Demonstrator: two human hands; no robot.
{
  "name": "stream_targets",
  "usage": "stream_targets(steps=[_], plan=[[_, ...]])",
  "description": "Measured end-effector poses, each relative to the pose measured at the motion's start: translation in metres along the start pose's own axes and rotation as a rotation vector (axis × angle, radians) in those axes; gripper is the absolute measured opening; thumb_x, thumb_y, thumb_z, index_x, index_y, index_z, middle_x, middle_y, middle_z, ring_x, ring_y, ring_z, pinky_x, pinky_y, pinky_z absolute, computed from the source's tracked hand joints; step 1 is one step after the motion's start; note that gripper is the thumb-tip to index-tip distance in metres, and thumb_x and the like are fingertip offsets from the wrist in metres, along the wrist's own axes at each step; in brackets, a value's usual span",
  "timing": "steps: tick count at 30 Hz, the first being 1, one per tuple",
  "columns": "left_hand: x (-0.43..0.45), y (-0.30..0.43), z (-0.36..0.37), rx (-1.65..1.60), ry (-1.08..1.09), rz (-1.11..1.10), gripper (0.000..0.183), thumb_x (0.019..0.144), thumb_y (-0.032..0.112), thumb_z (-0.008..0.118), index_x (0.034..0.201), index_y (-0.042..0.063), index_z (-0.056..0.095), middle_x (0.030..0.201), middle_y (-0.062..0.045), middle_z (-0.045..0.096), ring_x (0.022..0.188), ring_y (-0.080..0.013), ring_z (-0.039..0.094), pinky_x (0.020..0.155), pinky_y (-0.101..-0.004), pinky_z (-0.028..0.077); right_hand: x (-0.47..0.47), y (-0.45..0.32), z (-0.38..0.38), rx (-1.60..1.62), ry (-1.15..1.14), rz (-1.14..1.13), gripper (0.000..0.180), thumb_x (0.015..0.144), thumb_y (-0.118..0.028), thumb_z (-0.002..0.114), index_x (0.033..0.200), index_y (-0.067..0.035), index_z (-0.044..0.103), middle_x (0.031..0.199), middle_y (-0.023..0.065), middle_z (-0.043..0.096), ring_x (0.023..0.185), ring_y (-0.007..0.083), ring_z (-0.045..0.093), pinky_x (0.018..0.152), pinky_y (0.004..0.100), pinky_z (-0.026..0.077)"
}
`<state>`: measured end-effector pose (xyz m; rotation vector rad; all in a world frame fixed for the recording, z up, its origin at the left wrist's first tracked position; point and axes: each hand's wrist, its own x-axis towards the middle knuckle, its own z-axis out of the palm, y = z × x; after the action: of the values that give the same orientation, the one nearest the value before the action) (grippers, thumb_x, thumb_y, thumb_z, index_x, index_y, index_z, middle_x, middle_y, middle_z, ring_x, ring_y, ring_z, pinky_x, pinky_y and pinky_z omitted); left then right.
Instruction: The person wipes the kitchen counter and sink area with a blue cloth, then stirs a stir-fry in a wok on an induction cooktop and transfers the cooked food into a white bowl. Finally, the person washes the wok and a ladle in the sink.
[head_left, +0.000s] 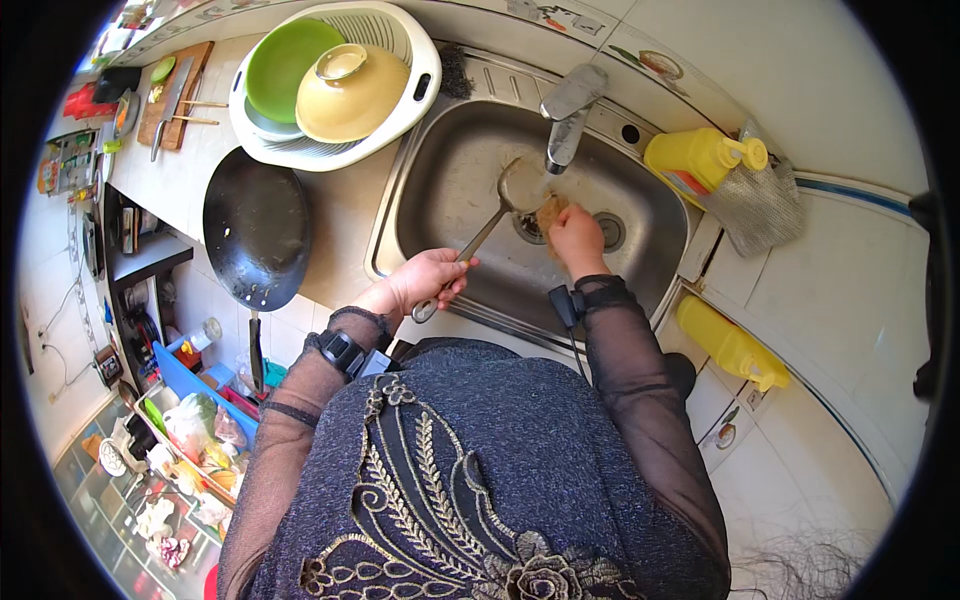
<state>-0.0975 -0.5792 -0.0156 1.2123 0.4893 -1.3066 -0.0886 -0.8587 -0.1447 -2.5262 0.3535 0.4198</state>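
Observation:
My left hand (433, 279) grips the handle of a metal ladle (484, 233), whose bowl lies under the faucet (568, 120) inside the stainless steel sink (465, 161). A thin stream of water seems to fall from the spout beside the bowl. My right hand (577, 238) is closed on a tan scrubbing pad (553, 217), close to the right of the ladle's bowl and above the drain area. Part of the pad is hidden by the fingers.
Left of the sink stand a white colander (427, 56) with bowls and a black frying pan (256, 225), its handle past the counter edge. A cutting board (196, 75) holds a knife. Yellow pump bottle (679, 159) and mesh cloth (757, 206) sit right of the sink.

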Motion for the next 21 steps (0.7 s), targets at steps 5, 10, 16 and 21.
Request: stream_targets(steps=[5,10,16,21], plan=[[0.008,-0.005,0.015,0.064,-0.037,-0.034,0.026,0.107,0.017,0.043,0.128,0.004,0.051,0.068,0.001,0.050,0.048,-0.0093,0.043,0.044,-0.0249,0.038,-0.014,-0.043,-0.040,0.351,0.093,-0.016,0.022,0.081,-0.017,0.062,0.101,-0.010,0.068,0.093,0.0161,0.069,0.089,0.0361,0.066,0.079,0.0457,0.053],[-0.002,-0.005,0.021,0.107,-0.072,-0.007,0.023,0.106,0.015,0.045,0.125,0.003,0.049,0.068,0.000,0.049,0.049,-0.0093,0.044,0.044,-0.0245,0.040,-0.007,-0.042,0.003,0.180,0.182,-0.393,0.028,0.088,-0.016,0.061,0.114,-0.013,0.067,0.101,0.0143,0.060,0.092,0.0382,0.062,0.081,0.0463,0.053],[-0.011,-0.007,0.021,0.020,-0.069,0.013,0.025,0.106,0.015,0.046,0.127,0.003,0.051,0.068,0.000,0.049,0.048,-0.0094,0.042,0.044,-0.0237,0.038,0.020,-0.043,0.000,0.126,0.330,-0.196,0.020,0.085,-0.009,0.060,0.104,-0.011,0.067,0.097,0.0172,0.061,0.090,0.0398,0.062,0.076,0.0490,0.053],[-0.014,-0.002,0.022,0.011,-0.030,-0.001,0.025,0.106,0.016,0.045,0.128,0.003,0.051,0.068,0.001,0.048,0.049,-0.0082,0.041,0.044,-0.0230,0.037,-0.015,-0.058,0.026,0.242,0.209,-0.365,0.022,0.086,-0.009,0.059,0.106,-0.013,0.068,0.094,0.0174,0.060,0.089,0.0399,0.063,0.075,0.0480,0.054]])
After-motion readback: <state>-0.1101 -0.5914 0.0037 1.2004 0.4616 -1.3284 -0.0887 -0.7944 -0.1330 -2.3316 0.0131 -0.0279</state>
